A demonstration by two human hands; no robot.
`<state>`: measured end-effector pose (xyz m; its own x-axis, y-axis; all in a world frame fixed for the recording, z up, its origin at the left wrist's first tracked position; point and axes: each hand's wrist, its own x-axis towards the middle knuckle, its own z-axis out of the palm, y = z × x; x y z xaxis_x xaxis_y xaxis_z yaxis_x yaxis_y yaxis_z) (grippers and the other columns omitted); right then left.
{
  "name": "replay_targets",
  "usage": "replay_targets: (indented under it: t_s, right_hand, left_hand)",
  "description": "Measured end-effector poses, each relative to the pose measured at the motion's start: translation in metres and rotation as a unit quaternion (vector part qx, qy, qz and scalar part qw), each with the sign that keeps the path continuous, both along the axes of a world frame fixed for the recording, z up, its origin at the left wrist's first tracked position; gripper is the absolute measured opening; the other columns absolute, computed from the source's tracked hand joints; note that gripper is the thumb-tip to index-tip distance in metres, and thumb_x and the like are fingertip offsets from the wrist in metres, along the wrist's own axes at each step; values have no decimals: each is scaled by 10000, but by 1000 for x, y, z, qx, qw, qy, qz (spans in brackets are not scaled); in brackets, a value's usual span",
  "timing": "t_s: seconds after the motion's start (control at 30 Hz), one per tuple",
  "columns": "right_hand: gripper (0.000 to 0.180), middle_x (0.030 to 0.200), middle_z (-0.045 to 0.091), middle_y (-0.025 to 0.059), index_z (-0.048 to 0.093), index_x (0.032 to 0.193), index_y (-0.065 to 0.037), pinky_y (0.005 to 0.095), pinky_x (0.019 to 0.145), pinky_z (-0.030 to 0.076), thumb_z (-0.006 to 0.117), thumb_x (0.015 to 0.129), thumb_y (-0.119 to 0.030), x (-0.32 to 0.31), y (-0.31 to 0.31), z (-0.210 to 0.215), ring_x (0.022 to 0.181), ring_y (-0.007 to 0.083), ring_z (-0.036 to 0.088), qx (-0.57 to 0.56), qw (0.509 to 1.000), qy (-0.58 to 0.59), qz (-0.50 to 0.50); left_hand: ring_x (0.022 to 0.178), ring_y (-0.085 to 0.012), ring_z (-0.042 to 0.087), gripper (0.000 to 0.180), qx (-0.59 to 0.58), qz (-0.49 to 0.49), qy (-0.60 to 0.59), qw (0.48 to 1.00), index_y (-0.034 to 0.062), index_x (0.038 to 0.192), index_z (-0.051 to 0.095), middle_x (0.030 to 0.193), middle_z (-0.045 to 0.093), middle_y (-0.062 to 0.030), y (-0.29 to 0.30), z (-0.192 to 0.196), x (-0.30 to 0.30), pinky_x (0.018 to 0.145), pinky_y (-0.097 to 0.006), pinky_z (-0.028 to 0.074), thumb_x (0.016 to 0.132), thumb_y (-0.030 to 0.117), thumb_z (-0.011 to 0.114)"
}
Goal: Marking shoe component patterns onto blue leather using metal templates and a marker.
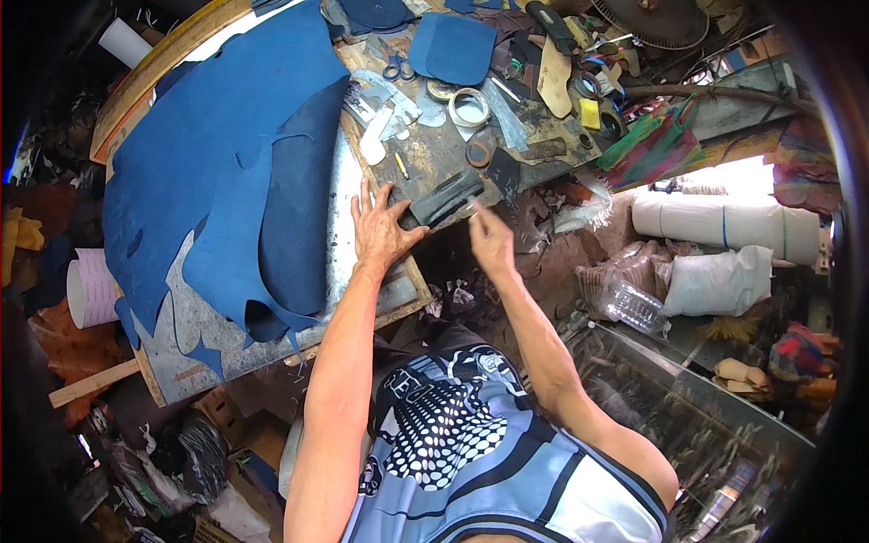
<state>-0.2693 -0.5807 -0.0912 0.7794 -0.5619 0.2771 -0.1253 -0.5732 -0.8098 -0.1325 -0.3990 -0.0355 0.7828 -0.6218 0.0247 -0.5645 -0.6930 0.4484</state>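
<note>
My left hand (380,231) lies with fingers spread at the bench edge, its thumb close to the near end of a dark grey oblong slab (444,197) that looks like a sharpening stone. Whether the thumb touches it I cannot tell. At the slab's right end my right hand (491,240) is closed, fingers pinched together. Something small and pale shows at its fingertips, too small to name. A large blue leather hide (217,154), partly folded over, covers the board left of my hands. Beyond the slab lies a yellow pen-like stick (401,166).
Rolls of tape (468,108), scissors (398,69), blue cut pieces (452,48) and a tan sole-shaped template (554,79) crowd the far bench (425,145). White wrapped rolls (724,220), a pale sack (720,281) and a clear plastic bottle (634,306) lie to the right.
</note>
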Motion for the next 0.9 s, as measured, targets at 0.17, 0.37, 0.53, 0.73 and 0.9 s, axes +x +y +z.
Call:
replay_targets:
  t_s: [0.17,0.37,0.53,0.73,0.9]
  right_hand:
    - [325,855,644,179,670,1233,-69,411,740,514,632,914,-120,1,-2,2,798,348,635,38,999,-2,-31]
    - [294,867,653,194,675,1199,-60,427,765,510,622,915,-114,-5,15,24,834,355,641,2,992,108,63]
    - [415,1037,609,196,560,1316,-72,471,830,480,552,901,-70,-16,-74,18,940,394,589,-166,983,50,-65]
    - [458,1038,530,128,643,1197,-190,455,784,487,588,786,5,-23,-94,32,958,347,539,-278,945,175,0]
    - [450,1030,529,123,652,1199,-182,459,786,493,579,795,0,-28,-79,32,940,350,540,-253,951,177,-10]
  left_hand:
    - [1475,-408,202,633,2,-4,2,1000,154,1155,752,1471,478,-110,-2,0,1,1189,-596,127,654,536,811]
    - [1470,-407,214,626,-1,-1,-5,1000,139,1142,753,1460,497,-123,1,3,-1,1181,-596,159,656,528,816]
    - [1471,-398,217,592,13,-9,-12,1000,157,1137,751,1460,492,-124,-1,-1,0,1186,-588,148,667,514,809]
    - [1472,-399,222,610,19,-6,-7,1000,129,1138,752,1471,488,-112,-2,5,-1,1195,-575,144,668,513,816]
    - [1471,-405,221,617,22,-9,-15,1000,134,1144,750,1481,478,-113,-2,5,-1,1197,-573,136,678,535,800]
